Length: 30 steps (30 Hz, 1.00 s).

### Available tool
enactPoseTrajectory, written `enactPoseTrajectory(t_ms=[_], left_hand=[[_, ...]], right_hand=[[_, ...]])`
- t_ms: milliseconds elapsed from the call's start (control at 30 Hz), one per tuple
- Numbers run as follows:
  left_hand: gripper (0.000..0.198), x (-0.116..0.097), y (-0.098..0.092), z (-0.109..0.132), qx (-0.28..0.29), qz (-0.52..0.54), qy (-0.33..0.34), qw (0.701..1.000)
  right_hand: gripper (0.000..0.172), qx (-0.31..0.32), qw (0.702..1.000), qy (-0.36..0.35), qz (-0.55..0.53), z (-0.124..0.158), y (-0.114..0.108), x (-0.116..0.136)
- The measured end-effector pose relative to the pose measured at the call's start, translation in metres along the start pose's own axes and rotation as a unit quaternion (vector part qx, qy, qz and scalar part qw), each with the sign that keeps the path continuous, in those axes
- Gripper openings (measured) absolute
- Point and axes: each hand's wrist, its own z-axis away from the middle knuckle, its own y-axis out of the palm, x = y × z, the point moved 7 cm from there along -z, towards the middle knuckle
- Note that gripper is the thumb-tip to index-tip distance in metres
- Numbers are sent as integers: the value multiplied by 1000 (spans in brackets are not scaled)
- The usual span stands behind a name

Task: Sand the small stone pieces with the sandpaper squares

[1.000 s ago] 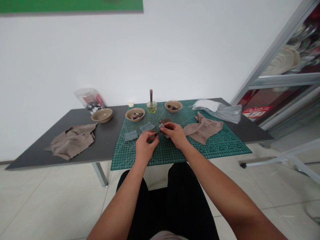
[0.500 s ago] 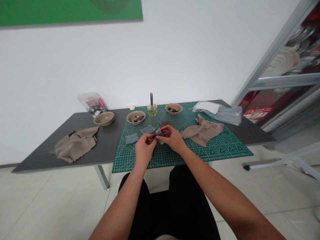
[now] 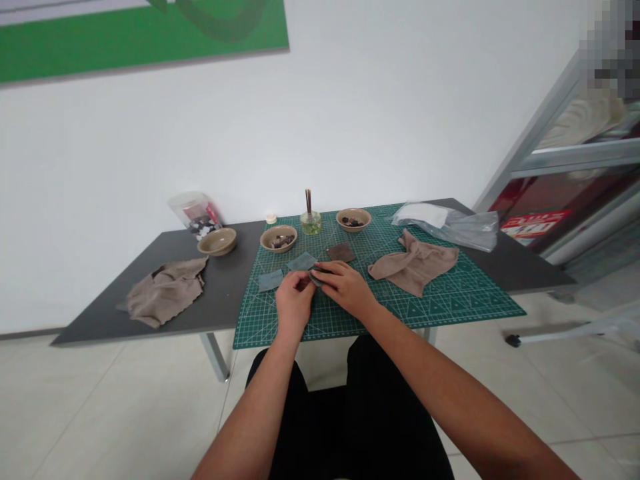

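Observation:
Over the green cutting mat (image 3: pixel 280 327), my two hands meet at their fingertips. My left hand (image 3: pixel 294 301) is closed in a pinch on a small dark piece, mostly hidden by the fingers. My right hand (image 3: pixel 345 288) presses a small grey sheet (image 3: pixel 315 277), possibly sandpaper, against that piece. Just beyond the fingers lie two blue-grey squares, one nearer the left (image 3: pixel 271 281) and another square (image 3: pixel 301 261) behind my left hand. A brown square (image 3: pixel 341 252) lies flat behind my right hand.
Small stone-like pieces sit in the left bowl (image 3: pixel 267 239) and the back bowl (image 3: pixel 353 228). Between them stands a glass jar with sticks (image 3: pixel 311 223). Brown cloths lie right (image 3: pixel 420 263) and left (image 3: pixel 167 290). Another bowl (image 3: pixel 218 251), a clear tub (image 3: pixel 196 213) and a plastic bag (image 3: pixel 450 227) stand about.
My right fingers have flattened over the grey sheet, which now shows less. The brown square is more uncovered. The whole view has shifted slightly as the head moved.

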Motion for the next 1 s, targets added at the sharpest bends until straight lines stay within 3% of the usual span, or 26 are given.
enactPoseTrajectory(t_ms=[167,467,1000], left_hand=[[7,5,0,2,0,25,-54,998],[5,5,3,3,9,48,-52,997],[11,12,9,0,16,209,-75,975]], right_hand=[[38,3,998,-12,62,3,3,4],[39,16,993,-28,109,7,8,10],[34,-23,994,51,98,4,-1,1]])
